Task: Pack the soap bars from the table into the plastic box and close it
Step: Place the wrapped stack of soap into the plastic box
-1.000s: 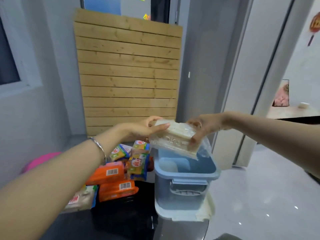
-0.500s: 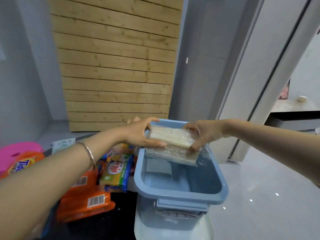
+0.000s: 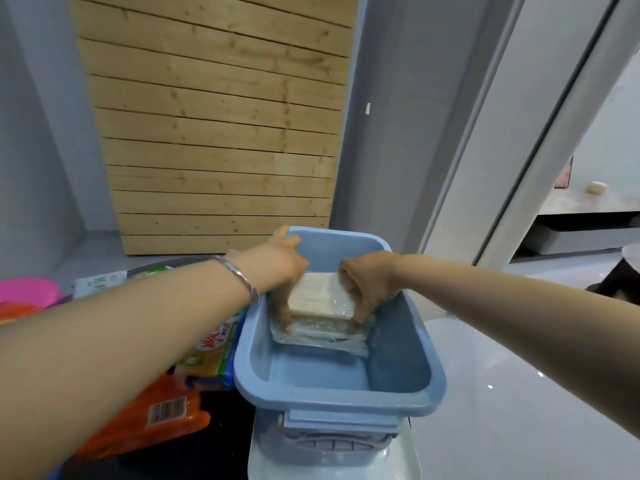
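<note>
Your left hand [image 3: 280, 268] and right hand [image 3: 369, 282] are each keeping a tight grip on one end of clear-wrapped soap bars [image 3: 322, 306], inside the blue plastic box [image 3: 398, 396].

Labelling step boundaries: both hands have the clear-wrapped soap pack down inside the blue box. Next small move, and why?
Probably lower it the last bit and let go. The left hand and right hand grip opposite ends of the clear-wrapped soap pack, already below the rim of the blue box near its far wall. Whether it touches the bottom yet is unclear. The orange packs on the table await.
</note>
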Motion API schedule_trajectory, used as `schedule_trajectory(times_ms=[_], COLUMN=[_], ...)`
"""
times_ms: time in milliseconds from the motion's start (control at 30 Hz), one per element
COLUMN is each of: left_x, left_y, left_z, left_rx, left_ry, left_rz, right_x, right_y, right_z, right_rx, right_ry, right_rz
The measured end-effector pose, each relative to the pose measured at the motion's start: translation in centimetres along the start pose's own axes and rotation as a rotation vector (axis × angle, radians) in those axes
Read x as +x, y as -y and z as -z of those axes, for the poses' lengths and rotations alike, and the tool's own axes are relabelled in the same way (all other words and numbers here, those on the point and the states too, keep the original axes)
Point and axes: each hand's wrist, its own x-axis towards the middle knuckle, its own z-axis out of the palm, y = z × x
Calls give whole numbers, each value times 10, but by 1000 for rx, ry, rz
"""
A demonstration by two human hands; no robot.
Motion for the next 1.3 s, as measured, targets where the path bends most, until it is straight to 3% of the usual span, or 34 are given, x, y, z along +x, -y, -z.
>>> schedule_trajectory(times_ms=[100,233,300,367,533,1067,1300], left_x=[-4,-18,-22,-24,-24,-31,-44], left_y=[7,17,19,16,14,12,7], left_z=[-4,-23,-39,-49,-57,-50,-50], left_rx=[-242,-1114,-1529,-1752,-1888,-1915,-1987], left_ry=[-127,-358,-325,-238,-223,-160,-199], left_rz=[-27,43,93,123,119,121,139], right_x=[4,13,18,20,22,30,-18], right_y=[9,26,27,24,26,19,11], right_z=[-3,-22,-25,-23,-22,-22,15], right_rx=[-19,-76,-75,-34,85,75,532], right_ry=[41,197,174,132,109,10,-121], right_rz=[-12,-37,-50,-65,-51,-62,68])
